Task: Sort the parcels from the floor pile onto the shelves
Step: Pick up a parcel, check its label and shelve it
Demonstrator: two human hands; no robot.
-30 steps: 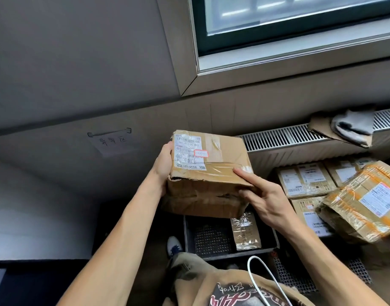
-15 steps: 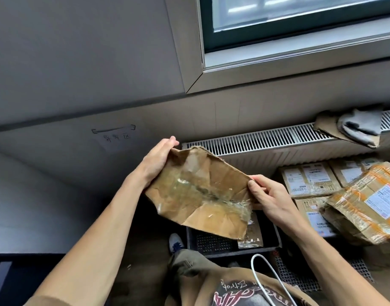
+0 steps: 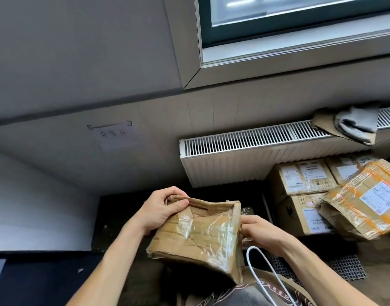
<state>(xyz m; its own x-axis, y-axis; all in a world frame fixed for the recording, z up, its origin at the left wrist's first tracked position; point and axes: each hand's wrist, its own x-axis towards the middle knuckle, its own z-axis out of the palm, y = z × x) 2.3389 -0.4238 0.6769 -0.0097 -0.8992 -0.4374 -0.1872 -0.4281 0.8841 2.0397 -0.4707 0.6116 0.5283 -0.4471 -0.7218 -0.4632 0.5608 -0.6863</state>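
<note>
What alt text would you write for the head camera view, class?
Two hands hold a crumpled, taped cardboard parcel, left hand at its top corner, right hand at its side. Labelled boxes sit right, by a white radiator.

dim, soft daylight from window [image 3: 300,18] — edges bowed, tape glare.

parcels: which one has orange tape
The crumpled parcel at far right, in front of the stacked boxes: only it has orange tape; the held parcel and the boxes show none.
</note>
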